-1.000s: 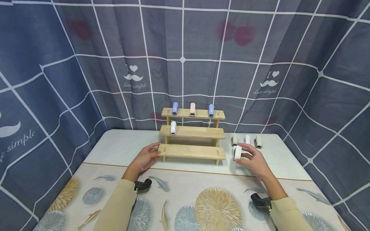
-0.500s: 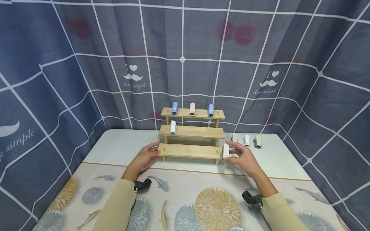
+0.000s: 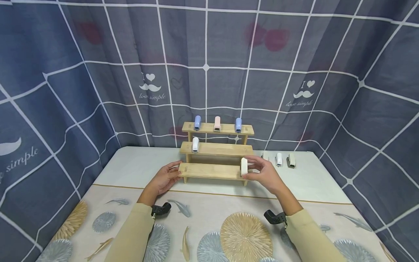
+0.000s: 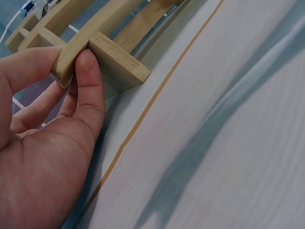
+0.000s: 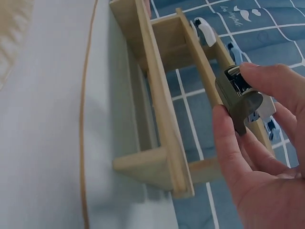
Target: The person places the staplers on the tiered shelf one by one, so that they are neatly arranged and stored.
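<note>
A three-step wooden rack (image 3: pixel 212 171) stands at the back of the table. My left hand (image 3: pixel 164 178) pinches the left end of its lowest step, thumb and fingers on either side of the board in the left wrist view. A small cream stapler (image 3: pixel 244 167) is held by my right hand (image 3: pixel 266 176) at the right end of that step. Its dark metal underside shows in the right wrist view. On the top step sit a blue stapler (image 3: pixel 197 123), a pink one and another blue stapler (image 3: pixel 238 125). One white stapler (image 3: pixel 195 145) occupies the middle step's left end.
Right of the rack, a white stapler (image 3: pixel 278 159) and a cream stapler (image 3: pixel 291 160) stand on the table, with another pale stapler (image 3: pixel 265 155) partly hidden behind my right hand. A checked curtain (image 3: pixel 229 87) hangs close behind and along both sides.
My right hand has carried the cream stapler leftward from beside the rack to the lowest step's right end. My left hand has stayed on the rack.
</note>
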The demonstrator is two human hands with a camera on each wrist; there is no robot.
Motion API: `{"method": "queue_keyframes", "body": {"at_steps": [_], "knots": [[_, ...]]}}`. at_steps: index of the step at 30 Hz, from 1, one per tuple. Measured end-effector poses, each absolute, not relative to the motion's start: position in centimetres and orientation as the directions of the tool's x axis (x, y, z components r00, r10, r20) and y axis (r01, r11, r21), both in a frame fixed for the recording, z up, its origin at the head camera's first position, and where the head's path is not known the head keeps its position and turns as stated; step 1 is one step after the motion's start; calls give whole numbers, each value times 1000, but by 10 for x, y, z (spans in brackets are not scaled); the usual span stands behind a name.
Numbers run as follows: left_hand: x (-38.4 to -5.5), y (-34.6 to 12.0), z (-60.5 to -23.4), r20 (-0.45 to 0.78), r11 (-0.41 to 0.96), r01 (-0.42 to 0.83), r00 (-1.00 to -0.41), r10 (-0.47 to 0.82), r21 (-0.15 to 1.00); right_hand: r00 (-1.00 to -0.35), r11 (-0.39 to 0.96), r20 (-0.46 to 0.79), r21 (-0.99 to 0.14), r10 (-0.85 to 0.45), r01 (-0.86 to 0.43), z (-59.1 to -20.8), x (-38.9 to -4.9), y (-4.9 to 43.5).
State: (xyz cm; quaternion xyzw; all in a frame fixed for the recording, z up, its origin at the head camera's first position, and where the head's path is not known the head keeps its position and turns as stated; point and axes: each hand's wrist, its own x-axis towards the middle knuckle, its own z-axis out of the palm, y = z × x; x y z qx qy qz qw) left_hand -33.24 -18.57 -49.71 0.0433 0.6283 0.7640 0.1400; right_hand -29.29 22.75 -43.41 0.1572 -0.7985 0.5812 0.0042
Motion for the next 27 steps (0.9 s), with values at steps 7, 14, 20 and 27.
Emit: {"method": "queue_keyframes", "body": {"at_steps": [7, 14, 20, 27], "knots": [[-333, -185, -498, -92, -176, -145, -955, 281, 974, -950, 282, 172, -928, -260, -245, -424, -303, 212], [-332, -186, -498, -92, -154, -140, -955, 283, 978, -949, 245, 165, -941, -270, -233, -411, -318, 191], [-333, -186, -500, -80, -176, -134, -955, 285, 975, -943, 192, 139, -960, -302, -203, -401, -330, 171], [-333, -185, -499, -85, -185, -141, -956, 282, 973, -945, 198, 124, -961, -303, -190, -393, -347, 155]]}}
